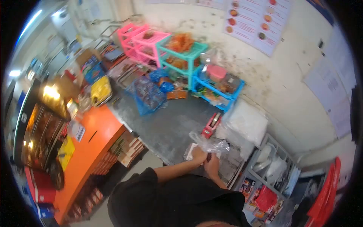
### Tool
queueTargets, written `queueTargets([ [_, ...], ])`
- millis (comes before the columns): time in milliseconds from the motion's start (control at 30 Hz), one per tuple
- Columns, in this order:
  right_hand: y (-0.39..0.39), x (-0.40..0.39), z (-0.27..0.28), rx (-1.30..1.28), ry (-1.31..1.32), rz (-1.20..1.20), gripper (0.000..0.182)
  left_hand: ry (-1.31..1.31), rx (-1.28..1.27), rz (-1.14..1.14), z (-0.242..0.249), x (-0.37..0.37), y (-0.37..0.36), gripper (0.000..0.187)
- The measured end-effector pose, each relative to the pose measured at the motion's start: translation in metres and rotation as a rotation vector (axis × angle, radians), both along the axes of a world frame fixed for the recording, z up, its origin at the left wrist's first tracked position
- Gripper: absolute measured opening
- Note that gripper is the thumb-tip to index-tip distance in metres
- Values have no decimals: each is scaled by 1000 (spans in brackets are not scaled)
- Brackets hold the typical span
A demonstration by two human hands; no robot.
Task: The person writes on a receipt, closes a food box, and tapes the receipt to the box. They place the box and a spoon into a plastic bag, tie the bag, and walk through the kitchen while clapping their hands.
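Observation:
My left hand (199,155) and my right hand (212,164) are close together at the near edge of the dark table (176,125). My left fingers close on a clear plastic bag (207,143), whose crumpled top sticks up beyond both hands. The fingers of my right hand are curled around something small and dark at the bag, too blurred to name. A white packet (190,150) shows beside my left hand. Just past the bag lies a red tape dispenser (211,125). White plastic bags (247,120) are stacked to the right.
Pink (140,45), green (181,56) and blue (219,89) racks line the wall. A blue bag (149,94) lies on the table. Left is an orange counter (99,125) beside a lit glass cabinet (39,128). A grey crate (274,166) stands at right.

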State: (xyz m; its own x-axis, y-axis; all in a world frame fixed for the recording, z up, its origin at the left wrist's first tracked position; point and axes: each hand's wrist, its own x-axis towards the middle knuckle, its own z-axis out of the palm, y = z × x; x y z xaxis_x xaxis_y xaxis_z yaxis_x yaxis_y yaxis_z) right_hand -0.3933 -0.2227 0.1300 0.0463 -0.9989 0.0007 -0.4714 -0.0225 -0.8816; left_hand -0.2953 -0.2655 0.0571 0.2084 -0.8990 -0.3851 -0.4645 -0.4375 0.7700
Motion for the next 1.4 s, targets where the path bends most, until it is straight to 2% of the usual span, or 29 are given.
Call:
queueTargets([
  [33, -3, -2, -11, -44, 43, -7, 20, 3, -6, -45, 3, -3, 1, 38],
  [100, -4, -7, -19, -92, 87, -35, 18, -177, -221, 2, 6, -3, 3, 37],
  [200, -3, -9, -17, -84, 6, -23, 17, -100, -161, 75, -6, -3, -4, 38],
  [267, 0, -15, -30, -275, 212, 9, 13, -53, -91, 93, -13, -3, 0, 39],
  [367, 8, -19, -15, -167, 322, 29, 16, -168, -182, 154, -25, -6, 7, 44],
  [433, 9, -25, -22, -146, 364, 20, 16, -139, -352, 45, -13, -4, 7, 44],
  [467, 10, -28, -27, -120, 401, 10, 16, -143, -355, 54, -8, -3, 7, 44],
  [533, 7, -37, -44, -172, 407, 35, 15, -463, -615, -98, -3, 0, 11, 43],
  [600, 4, -43, -67, -223, 409, 59, 14, -557, -602, -175, 15, 10, 17, 42],
  [667, -1, -46, -89, -98, 164, -13, 12, -646, -594, -250, 33, 18, 17, 41],
  [700, -1, -43, -88, -100, 164, -10, 12, -596, -545, -304, 40, 20, 17, 41],
  [767, 2, -32, -71, 169, -322, -133, 13, -544, -495, -359, 37, 19, 17, 40],
  [833, -1, -29, -59, 168, -273, -115, 14, -297, -343, -162, 27, 16, 17, 35],
  [867, -3, -27, -56, 168, -224, -97, 15, -297, -345, -158, 22, 17, 16, 35],
  [933, -4, -23, -57, 190, -222, -81, 16, -137, -389, -153, 33, 19, 14, 34],
  [1033, -4, -23, -60, 235, -212, -7, 17, -121, -358, -208, 64, 29, 17, 31],
  [1100, -3, -25, -65, 262, -203, 53, 19, -55, -329, -238, 47, 37, 14, 30],
  [1167, -3, -26, -73, 361, -414, 71, 23, 10, -300, -269, 31, 42, 11, 30],
  [1200, -3, -26, -70, 360, -414, 70, 23, 1, -423, -311, 30, 43, 11, 29],
  [1233, -1, -26, -68, 341, -365, 20, 23, -6, -543, -353, 29, 43, 12, 28],
  [1267, 1, -26, -64, 321, -314, -31, 23, -3, -542, -354, 29, 44, 13, 28],
  [1300, 2, -26, -59, 321, -312, -34, 23, -120, -415, -438, 42, 45, 14, 27],
  [1333, 3, -24, -54, 53, -79, -6, 21, -236, -283, -520, 55, 45, 16, 25],
  [1367, 4, -24, -52, -213, 153, 23, 19, -234, -282, -523, 63, 43, 17, 25],
  [1400, 2, -23, -59, -212, 153, 20, 19, -342, -266, -614, 70, 42, 18, 24],
])
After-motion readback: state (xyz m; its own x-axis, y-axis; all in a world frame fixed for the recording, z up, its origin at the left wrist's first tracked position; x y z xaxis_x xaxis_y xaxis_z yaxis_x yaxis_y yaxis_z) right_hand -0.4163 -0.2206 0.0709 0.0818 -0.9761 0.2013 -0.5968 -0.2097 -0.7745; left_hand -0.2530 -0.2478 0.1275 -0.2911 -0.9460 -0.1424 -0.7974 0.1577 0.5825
